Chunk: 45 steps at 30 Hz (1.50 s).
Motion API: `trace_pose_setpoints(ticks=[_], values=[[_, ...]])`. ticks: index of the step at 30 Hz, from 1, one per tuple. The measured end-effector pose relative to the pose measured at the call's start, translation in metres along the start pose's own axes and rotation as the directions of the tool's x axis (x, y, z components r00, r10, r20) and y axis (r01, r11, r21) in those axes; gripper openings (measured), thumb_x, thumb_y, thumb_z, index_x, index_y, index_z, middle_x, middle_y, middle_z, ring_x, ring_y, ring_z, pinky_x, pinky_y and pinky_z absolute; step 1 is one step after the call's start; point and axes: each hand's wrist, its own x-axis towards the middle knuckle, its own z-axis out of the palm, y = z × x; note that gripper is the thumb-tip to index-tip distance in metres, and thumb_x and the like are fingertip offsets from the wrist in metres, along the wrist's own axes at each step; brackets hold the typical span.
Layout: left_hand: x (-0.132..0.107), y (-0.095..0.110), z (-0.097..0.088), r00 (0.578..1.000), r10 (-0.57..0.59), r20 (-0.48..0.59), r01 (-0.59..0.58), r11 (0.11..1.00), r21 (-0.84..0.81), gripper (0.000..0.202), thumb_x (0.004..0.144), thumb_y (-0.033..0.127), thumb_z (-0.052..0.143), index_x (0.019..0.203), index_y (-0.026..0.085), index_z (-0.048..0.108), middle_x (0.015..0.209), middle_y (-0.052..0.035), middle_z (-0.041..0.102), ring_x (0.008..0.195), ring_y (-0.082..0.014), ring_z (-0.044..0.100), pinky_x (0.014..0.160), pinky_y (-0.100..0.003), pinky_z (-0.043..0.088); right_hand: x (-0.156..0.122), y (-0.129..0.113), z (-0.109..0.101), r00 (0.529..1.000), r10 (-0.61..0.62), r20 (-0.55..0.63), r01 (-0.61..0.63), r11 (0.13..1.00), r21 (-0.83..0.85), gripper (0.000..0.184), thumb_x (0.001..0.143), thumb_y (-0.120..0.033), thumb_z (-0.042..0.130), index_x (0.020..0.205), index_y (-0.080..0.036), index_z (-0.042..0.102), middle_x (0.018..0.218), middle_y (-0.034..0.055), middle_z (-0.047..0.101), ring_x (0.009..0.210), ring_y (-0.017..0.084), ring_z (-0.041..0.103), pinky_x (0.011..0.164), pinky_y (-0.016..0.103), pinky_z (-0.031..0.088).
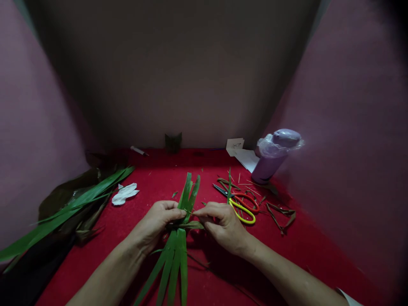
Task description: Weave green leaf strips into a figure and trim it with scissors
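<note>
Green leaf strips (174, 250) are lying right between the two hands, fanning toward the near edge of the view!
Over on the left, the left hand (159, 222) is closing on the strips, its thumb pressing down on top of them. From the other side the right hand (224, 224) is coming in partly curled, its index finger pointing to a thin stick (188, 211) at the strips; whether it is actually pinching that stick, we cannot tell. A brownish strip (193, 225) is crossing the green ones and reaching the right hand's fingers. Just beyond that hand, scissors (237, 195) are resting on the red bench (283, 263), while long green leaves (83, 199) are stretching out well to the left.
</note>
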Motion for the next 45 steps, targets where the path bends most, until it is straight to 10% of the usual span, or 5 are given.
trace_pose_setpoints(ticks=[45], values=[[0.0058,-0.0039,-0.0047,0.993,0.041,-0.108,-0.036,0.998,0.045,0.015,0.059,0.021,0.070,0.068,0.012,0.062,0.053,-0.0022,0.062,0.043,-0.0116,0.054,0.044,-0.023,0.040,0.0001,-0.0015,-0.0010,1.000,0.017,-0.009,-0.018,0.998,-0.058,0.030,0.072,-0.002,0.051,0.088,-0.020,0.069,0.064,-0.0008,0.058,0.057,0.011,0.050,0.056,0.023,0.036]])
